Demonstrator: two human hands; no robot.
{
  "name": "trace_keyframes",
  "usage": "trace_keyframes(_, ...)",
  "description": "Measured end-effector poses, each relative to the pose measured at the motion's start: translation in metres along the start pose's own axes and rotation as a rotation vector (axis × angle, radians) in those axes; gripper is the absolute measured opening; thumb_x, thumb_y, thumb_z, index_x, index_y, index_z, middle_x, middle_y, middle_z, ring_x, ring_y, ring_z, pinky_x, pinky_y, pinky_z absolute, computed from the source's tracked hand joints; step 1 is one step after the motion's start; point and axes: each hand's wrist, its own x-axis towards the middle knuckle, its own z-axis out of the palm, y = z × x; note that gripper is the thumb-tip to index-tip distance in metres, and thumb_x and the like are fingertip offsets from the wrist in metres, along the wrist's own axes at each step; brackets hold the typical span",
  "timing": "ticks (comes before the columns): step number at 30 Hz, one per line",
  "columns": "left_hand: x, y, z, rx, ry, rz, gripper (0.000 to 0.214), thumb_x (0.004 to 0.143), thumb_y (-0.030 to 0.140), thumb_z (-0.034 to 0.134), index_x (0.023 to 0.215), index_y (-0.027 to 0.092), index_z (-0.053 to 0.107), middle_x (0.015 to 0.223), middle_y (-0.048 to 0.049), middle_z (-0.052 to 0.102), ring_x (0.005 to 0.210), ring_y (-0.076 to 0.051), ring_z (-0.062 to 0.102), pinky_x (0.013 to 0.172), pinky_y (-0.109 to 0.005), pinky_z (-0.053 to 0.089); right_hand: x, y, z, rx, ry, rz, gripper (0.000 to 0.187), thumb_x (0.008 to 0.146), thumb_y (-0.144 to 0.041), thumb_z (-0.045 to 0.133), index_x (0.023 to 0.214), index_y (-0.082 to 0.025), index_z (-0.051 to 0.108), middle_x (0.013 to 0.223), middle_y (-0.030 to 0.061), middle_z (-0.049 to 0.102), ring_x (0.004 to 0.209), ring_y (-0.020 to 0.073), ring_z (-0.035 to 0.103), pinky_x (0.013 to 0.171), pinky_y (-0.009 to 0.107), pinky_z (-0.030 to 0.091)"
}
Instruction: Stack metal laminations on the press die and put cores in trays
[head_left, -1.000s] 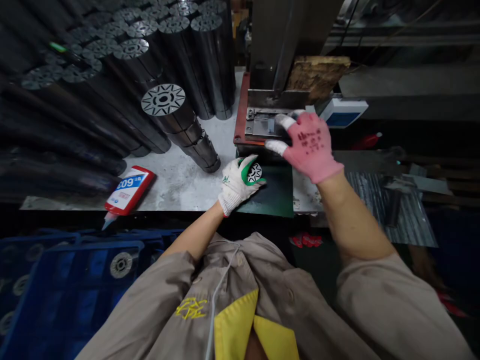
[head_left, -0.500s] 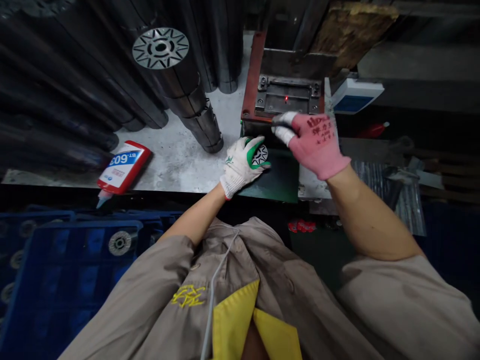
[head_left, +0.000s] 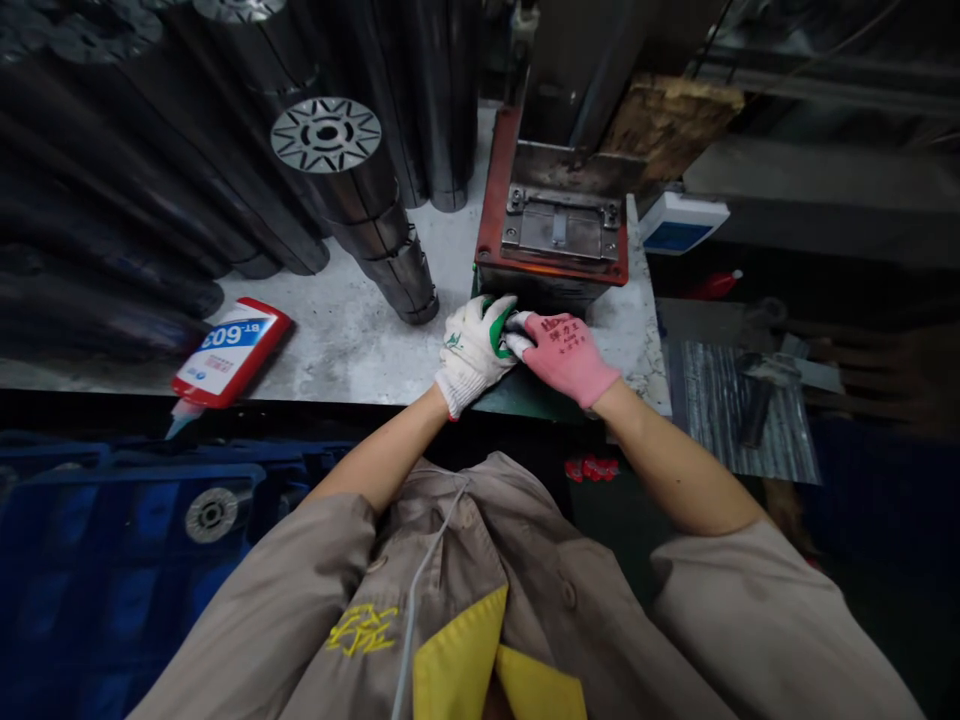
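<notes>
My left hand [head_left: 474, 347], in a white glove with a green palm, is curled shut at the front of the bench, over a dark green mat [head_left: 541, 402]. My right hand [head_left: 564, 354], in a pink glove, lies against it with its fingertips pressed into the left hand's grip. The small round slotted metal part in the left hand is hidden by both gloves. Whatever the right fingers pinch is also hidden. Just behind the hands stands a press fixture [head_left: 556, 232] with a grey plate on a red base.
Tall stacks of dark slotted metal discs [head_left: 328, 136] fill the bench's left and back. A red and white glue bottle [head_left: 227, 352] lies at the left front edge. A blue crate [head_left: 112, 545] with a disc [head_left: 211, 513] sits below. A white-blue box [head_left: 681, 222] is at the right.
My right hand came down from the fixture plate to meet my left hand and now covers the round part. The left hand stayed over the mat.
</notes>
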Motion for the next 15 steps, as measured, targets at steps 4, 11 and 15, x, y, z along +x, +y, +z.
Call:
trace_keyframes(4, -0.001, -0.004, 0.001, -0.037, 0.008, 0.015, 0.084, 0.089, 0.073, 0.072, 0.153, 0.02, 0.059, 0.146, -0.0197, 0.061, 0.133, -0.038, 0.06, 0.116, -0.052, 0.046, 0.001, 0.003, -0.039, -0.058, 0.208, 0.005, 0.046, 0.109, -0.045, 0.048, 0.141, -0.02, 0.069, 0.129, 0.0141, 0.076, 0.117, 0.0329, 0.07, 0.096, 0.042, 0.052)
trace_keyframes(11, -0.002, -0.008, 0.002, -0.111, 0.014, 0.042, 0.096, 0.089, 0.089, 0.06, 0.154, 0.019, 0.057, 0.149, -0.0198, 0.059, 0.139, -0.038, 0.056, 0.121, -0.052, 0.041, 0.046, 0.018, -0.074, -0.306, 0.296, 0.141, 0.055, 0.104, -0.057, 0.061, 0.12, -0.007, 0.076, 0.141, 0.0271, 0.062, 0.129, 0.045, 0.059, 0.099, 0.053, 0.05)
trace_keyframes(15, -0.002, -0.011, 0.005, -0.127, 0.024, 0.067, 0.098, 0.089, 0.091, 0.056, 0.154, 0.018, 0.057, 0.148, -0.0197, 0.06, 0.14, -0.037, 0.056, 0.122, -0.052, 0.041, 0.03, 0.024, -0.06, -0.18, 0.343, 0.013, 0.047, 0.109, -0.052, 0.047, 0.12, -0.017, 0.076, 0.128, 0.0204, 0.071, 0.119, 0.038, 0.066, 0.096, 0.05, 0.052)
